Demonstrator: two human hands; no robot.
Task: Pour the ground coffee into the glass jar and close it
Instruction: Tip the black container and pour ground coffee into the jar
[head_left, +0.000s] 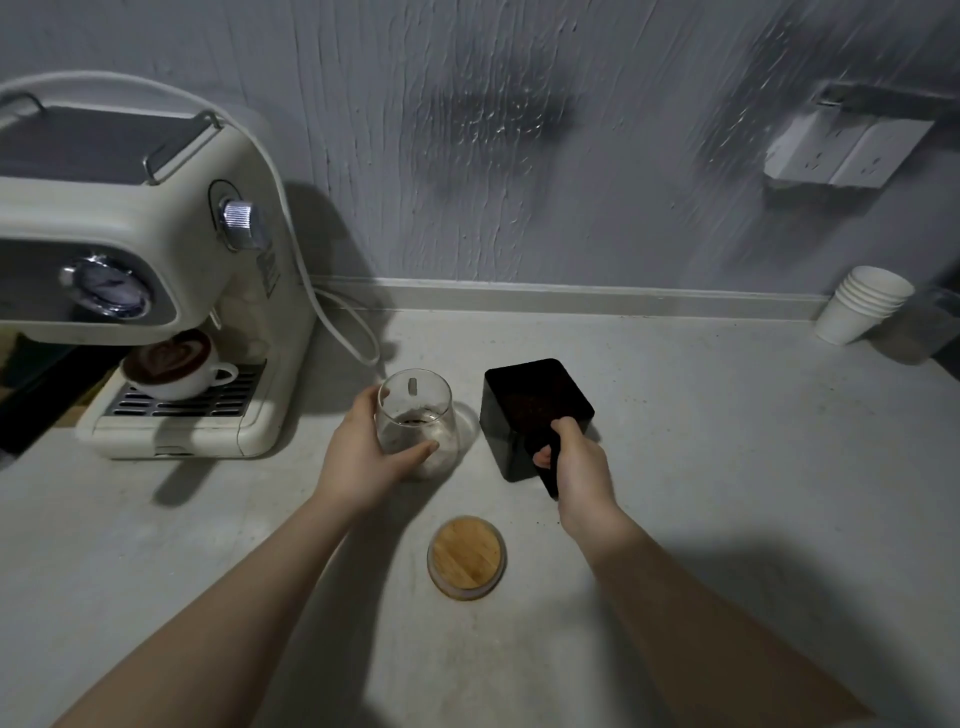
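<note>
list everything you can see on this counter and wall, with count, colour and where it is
glass jar: 1, clear, open, counter centre
coffee container: 1, black, grounds inside, right of jar
lid: 1, wooden, lying on counter in front of jar
espresso machine: 1, cream, far left
cup: 1, white, latte art, on machine's drip tray
paper cups: 1 stack, white, far right
socket panel: 1, white, wall right
left hand: 1, holding jar
right hand: 1, gripping container's handle
</note>
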